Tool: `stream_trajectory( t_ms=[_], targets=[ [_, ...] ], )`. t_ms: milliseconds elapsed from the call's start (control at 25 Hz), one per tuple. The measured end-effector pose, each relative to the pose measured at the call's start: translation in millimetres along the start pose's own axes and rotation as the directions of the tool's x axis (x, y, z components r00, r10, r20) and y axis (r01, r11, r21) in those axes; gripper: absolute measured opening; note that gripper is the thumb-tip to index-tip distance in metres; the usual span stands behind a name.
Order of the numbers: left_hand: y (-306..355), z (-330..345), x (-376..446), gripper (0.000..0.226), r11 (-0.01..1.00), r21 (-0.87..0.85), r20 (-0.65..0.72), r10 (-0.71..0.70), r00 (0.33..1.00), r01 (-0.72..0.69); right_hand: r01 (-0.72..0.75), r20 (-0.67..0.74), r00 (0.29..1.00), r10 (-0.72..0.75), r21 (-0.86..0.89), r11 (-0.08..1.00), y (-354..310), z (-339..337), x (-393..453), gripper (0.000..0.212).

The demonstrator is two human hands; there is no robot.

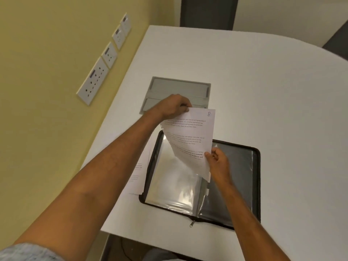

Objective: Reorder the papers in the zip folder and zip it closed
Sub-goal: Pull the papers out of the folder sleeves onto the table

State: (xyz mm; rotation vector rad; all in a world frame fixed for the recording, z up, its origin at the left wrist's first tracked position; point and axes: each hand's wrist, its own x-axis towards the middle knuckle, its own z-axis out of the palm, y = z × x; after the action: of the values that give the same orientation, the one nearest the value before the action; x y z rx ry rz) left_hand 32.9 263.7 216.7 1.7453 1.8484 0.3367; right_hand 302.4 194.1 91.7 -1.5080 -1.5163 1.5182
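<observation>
A black zip folder [244, 185] lies open on the white table, its clear plastic sleeves [169, 187] spread on the left half. Its zipper pull [192, 223] hangs at the near edge. Both hands hold up a printed sheet [192, 136] marked with a handwritten 8 over the folder's middle. My left hand [172, 107] pinches the sheet's top left corner. My right hand [216, 160] grips its lower right edge. More printed papers [139, 176] lie on the table, partly under the folder's left side.
A grey cable hatch [178, 89] is set into the table [273, 100] just beyond my left hand. Wall sockets [94, 80] line the yellow wall on the left. The table's near edge runs just below the folder.
</observation>
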Motion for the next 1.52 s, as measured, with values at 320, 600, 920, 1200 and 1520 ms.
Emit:
stream_trajectory(
  t_ms=[320,600,920,1200,1520],
  targets=[
    [-141.3,36.2,-97.0,0.042,0.878,-0.371,-0.293,-0.420,0.859,0.302,-0.168,0.070,0.985,0.160,0.143,0.975,4.4,90.4,-26.1,0.012],
    [-225.1,123.8,-200.7,0.055,0.232,-0.864,0.177,-0.691,0.701,0.447,-0.357,0.087,0.933,0.349,0.331,0.873,20.8,176.3,-33.4,0.017],
    [-273.8,147.3,-231.3,0.007,0.192,-0.868,0.146,-0.783,0.605,0.458,-0.339,0.052,0.941,0.335,0.161,0.927,39.2,237.8,-30.1,0.018],
    [-312.9,160.6,-229.6,0.009,0.380,-0.752,-0.080,-0.864,0.498,0.539,-0.257,0.165,0.953,0.253,0.004,0.966,52.5,261.0,-20.8,0.033],
    [-323.6,158.7,-225.5,0.026,0.528,-0.582,-0.253,-0.840,0.480,0.618,-0.061,0.325,0.934,0.147,-0.262,0.963,58.6,283.8,-23.7,0.043]
  ],
)
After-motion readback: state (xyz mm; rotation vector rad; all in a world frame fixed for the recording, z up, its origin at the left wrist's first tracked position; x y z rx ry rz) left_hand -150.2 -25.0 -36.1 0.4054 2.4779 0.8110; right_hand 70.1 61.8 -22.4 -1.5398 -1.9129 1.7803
